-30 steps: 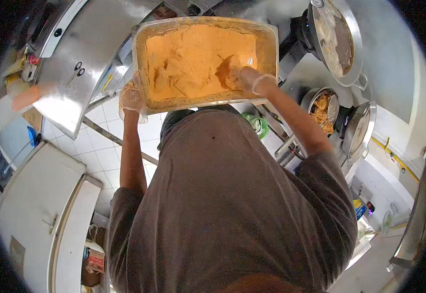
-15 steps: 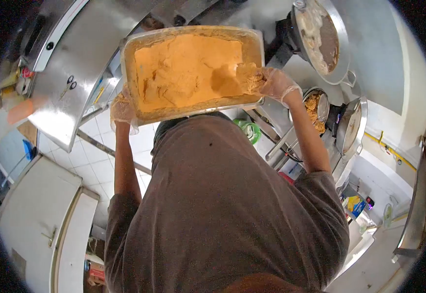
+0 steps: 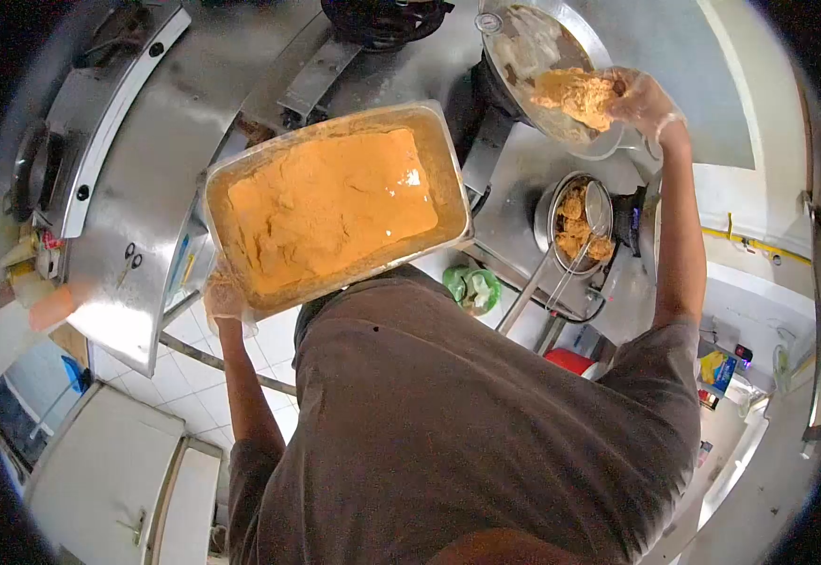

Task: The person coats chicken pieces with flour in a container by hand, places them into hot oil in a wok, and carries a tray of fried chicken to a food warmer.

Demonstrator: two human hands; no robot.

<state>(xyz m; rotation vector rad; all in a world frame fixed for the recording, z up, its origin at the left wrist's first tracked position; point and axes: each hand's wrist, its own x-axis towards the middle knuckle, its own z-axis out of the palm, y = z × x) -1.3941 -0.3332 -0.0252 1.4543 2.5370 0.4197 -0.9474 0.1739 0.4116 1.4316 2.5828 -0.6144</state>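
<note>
My right hand [image 3: 644, 102], in a clear plastic glove, grips a flour-coated piece of chicken [image 3: 575, 97]. It is held over the near side of a large pan of oil [image 3: 566, 36], where pale food and foam float. At its lower left corner, a deep rectangular tub [image 3: 450, 174] is held by my gloved left hand [image 3: 226, 298], whose fingers are partly hidden. Orange-tinted breading flour [image 3: 335, 202] covers the tub's bottom, lumpy on the left and smoother on the right.
Right of the tub, a pot with a strainer [image 3: 582, 226] holds browned fried pieces. A black burner [image 3: 382, 21] is beyond the tub. Scissors [image 3: 132, 256] lie on the steel counter [image 3: 161, 179] to the left. A green bag [image 3: 472, 288] is below, near the floor.
My right hand has lifted the coated chicken out of the tub and carried it right and up over the oil pan. The tub sits lower and tilted in view, my left hand still on it.
</note>
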